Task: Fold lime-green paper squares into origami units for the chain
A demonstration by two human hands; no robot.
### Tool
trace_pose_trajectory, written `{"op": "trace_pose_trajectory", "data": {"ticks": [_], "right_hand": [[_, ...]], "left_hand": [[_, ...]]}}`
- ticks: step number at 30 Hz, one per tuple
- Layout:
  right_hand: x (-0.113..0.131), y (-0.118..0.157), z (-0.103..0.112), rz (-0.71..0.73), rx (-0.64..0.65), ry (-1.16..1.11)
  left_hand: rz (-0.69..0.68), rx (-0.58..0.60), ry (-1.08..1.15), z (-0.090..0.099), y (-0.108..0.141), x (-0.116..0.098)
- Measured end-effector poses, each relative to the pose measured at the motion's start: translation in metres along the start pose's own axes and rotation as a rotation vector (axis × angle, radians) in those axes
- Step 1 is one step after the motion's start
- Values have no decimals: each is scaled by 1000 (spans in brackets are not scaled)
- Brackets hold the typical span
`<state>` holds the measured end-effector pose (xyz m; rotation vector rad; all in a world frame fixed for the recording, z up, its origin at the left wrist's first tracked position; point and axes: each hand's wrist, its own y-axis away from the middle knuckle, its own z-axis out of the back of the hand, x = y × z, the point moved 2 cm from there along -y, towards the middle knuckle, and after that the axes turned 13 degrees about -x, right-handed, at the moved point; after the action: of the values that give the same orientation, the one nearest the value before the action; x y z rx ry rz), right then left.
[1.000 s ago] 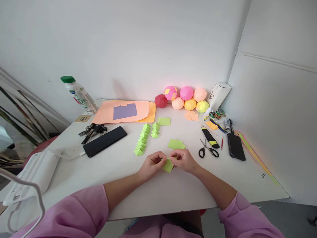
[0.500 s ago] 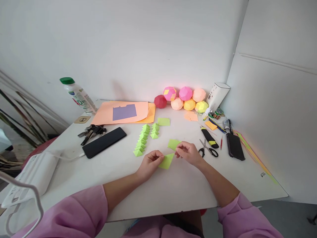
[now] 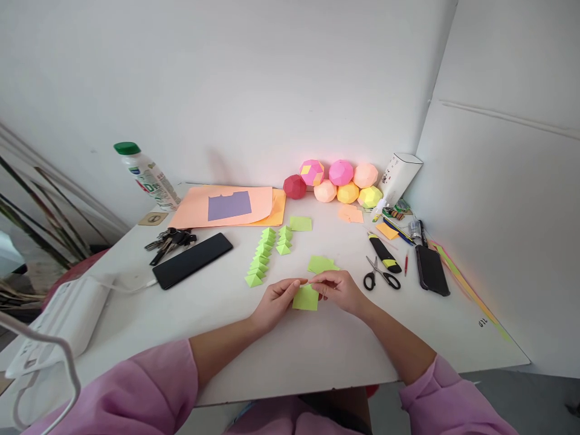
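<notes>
Between my hands, just above the desk, is a square of green paper. My left hand pinches its upper left corner between thumb and fingers. At the upper right, my right hand has its fingers closed on the same sheet, the fingertips of both hands nearly meeting. Behind my right hand lie more green paper squares. To the left stand two rows of folded green paper pieces, a long row and a short row. Another green sheet lies beyond them.
Faceted paper balls are stacked by the wall. Scissors, a utility knife and a phone lie on the right. On the left are a black phone, keys, a bottle and orange sheets.
My right hand has moved left onto the green paper and closed on it, near my left fingertips. The held sheet has turned squarer to me.
</notes>
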<state>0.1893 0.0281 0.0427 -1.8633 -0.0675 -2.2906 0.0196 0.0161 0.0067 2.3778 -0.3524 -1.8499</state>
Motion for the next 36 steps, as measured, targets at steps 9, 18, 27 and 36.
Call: {"op": "trace_pose_trajectory", "data": {"ticks": [9, 18, 27, 36], "right_hand": [[-13, -3, 1, -80, -51, -18], [-13, -5, 2, -121, 76, -75], [-9, -1, -2, -63, 21, -65], [-4, 0, -4, 227, -82, 206]], "left_hand": [[-21, -147, 40, 5, -5, -1], [-31, -2, 92, 4, -7, 0], [-95, 23, 32, 0, -1, -1], [-289, 6, -50, 2, -3, 0]]}}
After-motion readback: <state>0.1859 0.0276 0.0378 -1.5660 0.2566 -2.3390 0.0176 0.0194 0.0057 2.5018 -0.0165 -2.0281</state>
